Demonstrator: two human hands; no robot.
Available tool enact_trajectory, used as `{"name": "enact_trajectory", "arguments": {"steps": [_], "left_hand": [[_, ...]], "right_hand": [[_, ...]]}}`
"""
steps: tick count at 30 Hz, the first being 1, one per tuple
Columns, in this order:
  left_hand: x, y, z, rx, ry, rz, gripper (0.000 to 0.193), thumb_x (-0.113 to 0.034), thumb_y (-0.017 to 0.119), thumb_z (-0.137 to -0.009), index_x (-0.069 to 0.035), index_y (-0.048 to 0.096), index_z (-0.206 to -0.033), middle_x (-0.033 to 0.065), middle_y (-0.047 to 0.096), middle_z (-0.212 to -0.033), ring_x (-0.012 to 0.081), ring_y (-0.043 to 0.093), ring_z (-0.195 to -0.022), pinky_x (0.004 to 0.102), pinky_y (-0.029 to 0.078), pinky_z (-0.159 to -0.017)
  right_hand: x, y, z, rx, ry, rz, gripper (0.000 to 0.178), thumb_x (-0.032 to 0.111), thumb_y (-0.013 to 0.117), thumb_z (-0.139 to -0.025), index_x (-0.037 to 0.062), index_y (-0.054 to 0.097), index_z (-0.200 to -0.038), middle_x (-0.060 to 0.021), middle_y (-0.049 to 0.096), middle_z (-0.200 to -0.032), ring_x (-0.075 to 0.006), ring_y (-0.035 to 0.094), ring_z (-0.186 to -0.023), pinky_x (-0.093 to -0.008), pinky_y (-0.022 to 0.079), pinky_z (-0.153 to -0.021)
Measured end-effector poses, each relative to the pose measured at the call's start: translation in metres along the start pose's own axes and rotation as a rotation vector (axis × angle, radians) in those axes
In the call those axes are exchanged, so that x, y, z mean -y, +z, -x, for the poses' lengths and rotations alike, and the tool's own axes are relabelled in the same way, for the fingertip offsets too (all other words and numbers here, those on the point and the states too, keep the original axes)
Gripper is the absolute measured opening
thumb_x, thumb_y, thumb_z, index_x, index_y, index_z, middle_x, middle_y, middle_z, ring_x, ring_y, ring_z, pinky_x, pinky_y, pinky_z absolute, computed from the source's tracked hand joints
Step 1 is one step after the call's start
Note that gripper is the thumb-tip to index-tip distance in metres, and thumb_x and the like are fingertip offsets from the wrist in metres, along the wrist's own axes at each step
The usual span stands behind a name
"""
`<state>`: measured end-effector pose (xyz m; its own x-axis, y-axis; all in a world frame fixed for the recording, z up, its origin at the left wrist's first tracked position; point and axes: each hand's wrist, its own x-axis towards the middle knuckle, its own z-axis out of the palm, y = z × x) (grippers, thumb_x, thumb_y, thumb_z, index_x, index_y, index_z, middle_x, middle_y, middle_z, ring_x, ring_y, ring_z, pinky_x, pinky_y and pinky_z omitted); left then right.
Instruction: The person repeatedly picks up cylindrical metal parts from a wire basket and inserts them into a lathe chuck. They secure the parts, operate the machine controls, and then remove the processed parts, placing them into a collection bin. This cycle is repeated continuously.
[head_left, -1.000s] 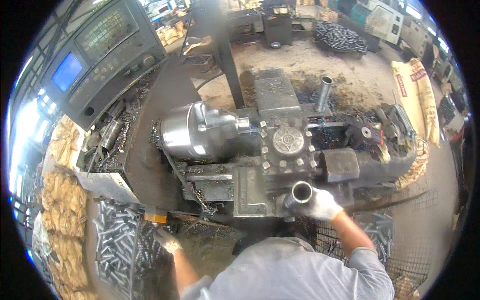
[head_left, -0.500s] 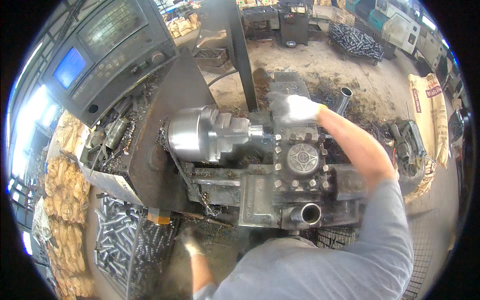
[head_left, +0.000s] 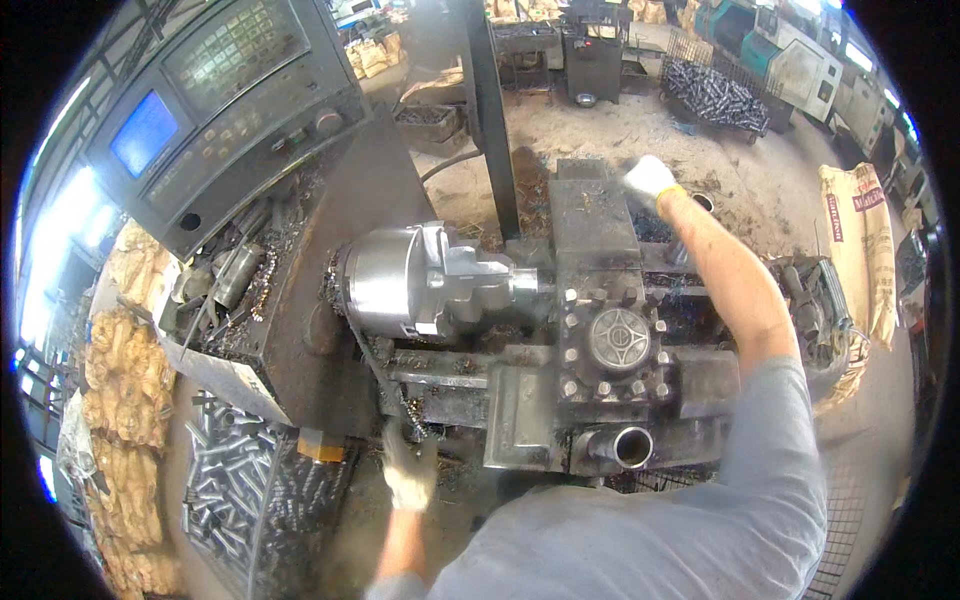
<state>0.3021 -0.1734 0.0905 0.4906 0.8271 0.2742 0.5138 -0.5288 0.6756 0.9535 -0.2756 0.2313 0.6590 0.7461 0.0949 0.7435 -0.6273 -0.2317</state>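
- Left hand (head_left: 408,478), gloved: fingers stretched forward and loosely apart, blurred, no object visible in the grasp; just short of some curled metal shavings (head_left: 417,418).
- Metal tube (head_left: 523,283) in the chuck (head_left: 385,283), beyond and right of the left hand, clear of both hands: looks stiff, sturdy, perhaps oily and slippery; best held around the bare projecting end.
- Dark block (head_left: 595,215), just left of and below the right hand (head_left: 650,180): looks rigid, very heavy, not fragile; best steadied at the far upper edge.
- Right hand, gloved: fingers curled together beside that edge; cannot tell whether touching or clamped on anything.
- Left of the left hand: one orange block (head_left: 320,446); heaped grey tubes (head_left: 225,480), too many to count.
- Right of the left hand: one chuck, one metal tube, one bolted turret (head_left: 610,340), one open pipe (head_left: 622,447).
- Below the right hand: one dark block; one standing tube (head_left: 681,252), partly behind the right forearm (head_left: 725,265).
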Motion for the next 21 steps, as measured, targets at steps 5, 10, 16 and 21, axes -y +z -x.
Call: {"name": "enact_trajectory", "arguments": {"steps": [5, 10, 16, 21], "left_hand": [[-0.093, 0.001, -0.199, -0.240, 0.560, -0.236, 0.082, -0.021, 0.082, -0.083, 0.003, 0.046, -0.153, 0.0292, 0.051, -0.153, 0.0519, 0.045, -0.142, 0.0574, 0.032, -0.125], [-0.111, 0.015, -0.262, -0.179, 0.637, -0.348, 0.076, -0.025, 0.083, -0.077, 0.001, 0.056, -0.143, 0.0236, 0.055, -0.150, 0.0470, 0.045, -0.144, 0.0600, 0.029, -0.126], [-0.098, 0.015, -0.259, -0.187, 0.611, -0.325, 0.072, -0.025, 0.080, -0.078, 0.000, 0.057, -0.142, 0.0239, 0.054, -0.151, 0.0479, 0.045, -0.144, 0.0615, 0.030, -0.124], [-0.089, 0.022, -0.262, -0.188, 0.595, -0.335, 0.073, -0.029, 0.078, -0.080, 0.000, 0.055, -0.143, 0.0238, 0.053, -0.152, 0.0460, 0.043, -0.146, 0.0610, 0.026, -0.126]], "right_hand": [[0.172, 0.039, 0.055, 0.508, -0.421, -0.049, 0.071, 0.058, 0.082, -0.072, 0.0014, 0.078, -0.116, -0.0199, 0.079, -0.109, -0.0333, 0.075, -0.096, -0.0470, 0.059, -0.083], [0.188, 0.051, 0.037, 0.893, -0.464, 0.053, 0.050, 0.039, 0.087, -0.078, 0.0004, 0.079, -0.109, -0.0190, 0.080, -0.100, -0.0277, 0.078, -0.089, -0.0441, 0.064, -0.076], [0.181, 0.069, 0.021, 0.922, -0.433, -0.008, 0.067, 0.051, 0.089, -0.075, -0.0024, 0.077, -0.113, -0.0165, 0.079, -0.108, -0.0281, 0.073, -0.087, -0.0441, 0.058, -0.073], [0.173, 0.030, 0.061, 0.726, -0.404, 0.267, 0.047, 0.043, 0.087, -0.069, 0.0025, 0.081, -0.091, -0.0195, 0.079, -0.090, -0.0355, 0.076, -0.080, -0.0477, 0.059, -0.071]]}}
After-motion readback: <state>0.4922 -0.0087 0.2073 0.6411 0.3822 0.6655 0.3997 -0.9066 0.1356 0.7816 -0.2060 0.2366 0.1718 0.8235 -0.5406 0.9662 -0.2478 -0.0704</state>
